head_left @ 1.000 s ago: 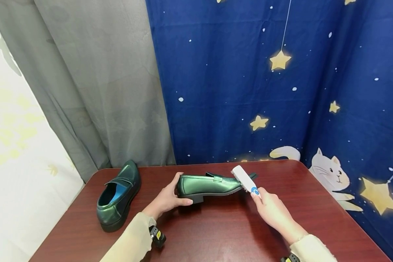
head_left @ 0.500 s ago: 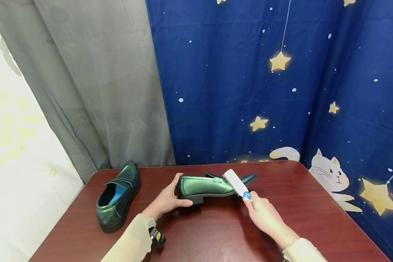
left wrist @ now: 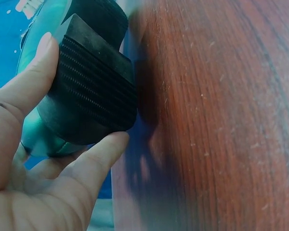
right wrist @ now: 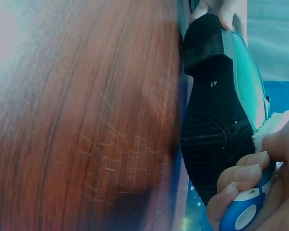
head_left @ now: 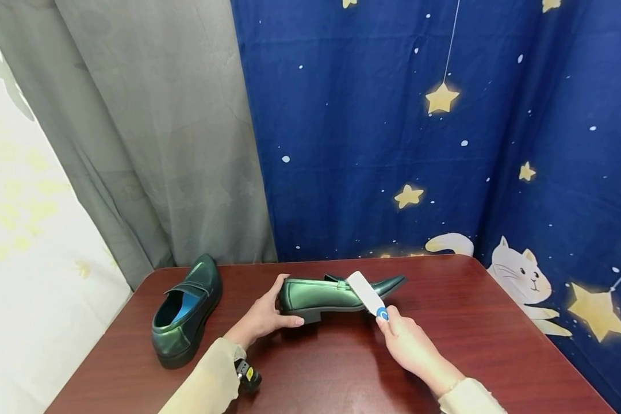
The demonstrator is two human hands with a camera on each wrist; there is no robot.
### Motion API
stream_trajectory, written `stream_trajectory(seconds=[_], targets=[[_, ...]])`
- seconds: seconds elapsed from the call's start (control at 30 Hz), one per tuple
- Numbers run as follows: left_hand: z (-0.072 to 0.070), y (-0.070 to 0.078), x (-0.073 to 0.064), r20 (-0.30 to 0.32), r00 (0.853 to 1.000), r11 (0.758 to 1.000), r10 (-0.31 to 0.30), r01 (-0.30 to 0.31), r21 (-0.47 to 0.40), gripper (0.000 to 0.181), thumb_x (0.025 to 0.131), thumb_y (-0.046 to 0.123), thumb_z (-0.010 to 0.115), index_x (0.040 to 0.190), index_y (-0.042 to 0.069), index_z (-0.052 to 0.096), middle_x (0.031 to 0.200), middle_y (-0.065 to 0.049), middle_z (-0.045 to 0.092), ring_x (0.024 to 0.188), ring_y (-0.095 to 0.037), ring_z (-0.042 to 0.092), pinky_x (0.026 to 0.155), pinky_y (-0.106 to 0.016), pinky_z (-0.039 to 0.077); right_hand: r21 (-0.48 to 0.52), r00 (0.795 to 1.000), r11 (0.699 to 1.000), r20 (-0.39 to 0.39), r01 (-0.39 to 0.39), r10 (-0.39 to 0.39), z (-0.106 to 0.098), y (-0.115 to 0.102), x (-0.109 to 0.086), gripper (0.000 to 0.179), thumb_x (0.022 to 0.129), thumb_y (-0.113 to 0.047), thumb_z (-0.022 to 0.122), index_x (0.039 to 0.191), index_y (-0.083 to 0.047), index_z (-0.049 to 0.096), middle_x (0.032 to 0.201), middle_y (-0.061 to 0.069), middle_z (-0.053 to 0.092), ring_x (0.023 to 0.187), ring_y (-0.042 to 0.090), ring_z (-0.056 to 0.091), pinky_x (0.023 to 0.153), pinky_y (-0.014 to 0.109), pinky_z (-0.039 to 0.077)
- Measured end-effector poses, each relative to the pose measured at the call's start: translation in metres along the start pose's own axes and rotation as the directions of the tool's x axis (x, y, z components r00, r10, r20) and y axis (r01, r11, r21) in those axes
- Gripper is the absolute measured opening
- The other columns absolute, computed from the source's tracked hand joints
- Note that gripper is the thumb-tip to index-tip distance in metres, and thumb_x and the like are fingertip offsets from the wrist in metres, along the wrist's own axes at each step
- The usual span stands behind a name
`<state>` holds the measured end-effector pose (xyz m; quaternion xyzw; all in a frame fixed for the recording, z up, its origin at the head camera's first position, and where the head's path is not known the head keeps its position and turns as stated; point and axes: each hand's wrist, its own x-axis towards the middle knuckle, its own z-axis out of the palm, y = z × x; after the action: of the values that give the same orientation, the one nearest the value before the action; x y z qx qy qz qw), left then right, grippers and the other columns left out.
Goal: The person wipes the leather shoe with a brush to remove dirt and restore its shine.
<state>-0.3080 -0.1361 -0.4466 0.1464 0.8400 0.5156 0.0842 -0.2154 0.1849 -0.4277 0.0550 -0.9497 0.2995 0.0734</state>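
Note:
A shiny green loafer (head_left: 315, 294) is tipped toward its side on the table, toe to the right. My left hand (head_left: 263, 315) grips its heel, thumb along the heel block; the left wrist view shows the ridged black heel (left wrist: 86, 86) between thumb and fingers. My right hand (head_left: 411, 348) holds a white brush (head_left: 364, 292) with a blue-and-white handle (right wrist: 241, 214). The white bristles (right wrist: 267, 130) meet the upper's side just in front of the strap. In the right wrist view the dark sole (right wrist: 209, 91) faces the camera.
A second green loafer (head_left: 186, 313) with a blue insole stands upright on the left of the reddish-brown table (head_left: 321, 368). Behind the table's far edge hang a grey curtain (head_left: 176, 126) and a blue star-patterned curtain (head_left: 352, 126).
My right hand has slid the brush leftward along the loafer, from near the toe to the strap, and slightly down. The left hand and the shoe stay in place.

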Motion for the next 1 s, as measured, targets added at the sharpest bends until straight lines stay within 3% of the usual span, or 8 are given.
stream_trajectory(seconds=[1.0], targets=[[0.0,0.001,0.0,-0.001,1.0,1.0,-0.01,0.01,0.01,0.102,0.072,0.03,0.093,0.152,0.036,0.029,0.131,-0.011,0.058,0.106,-0.022,0.062,0.096,-0.042,0.053,-0.035,0.999,0.999,0.007,0.036,-0.036,0.021,-0.02,0.003,0.018,0.103,-0.024,0.057,0.093,-0.015,0.047,0.066,-0.002,0.047,0.057,0.017,0.046,0.053,0.034,0.036]])
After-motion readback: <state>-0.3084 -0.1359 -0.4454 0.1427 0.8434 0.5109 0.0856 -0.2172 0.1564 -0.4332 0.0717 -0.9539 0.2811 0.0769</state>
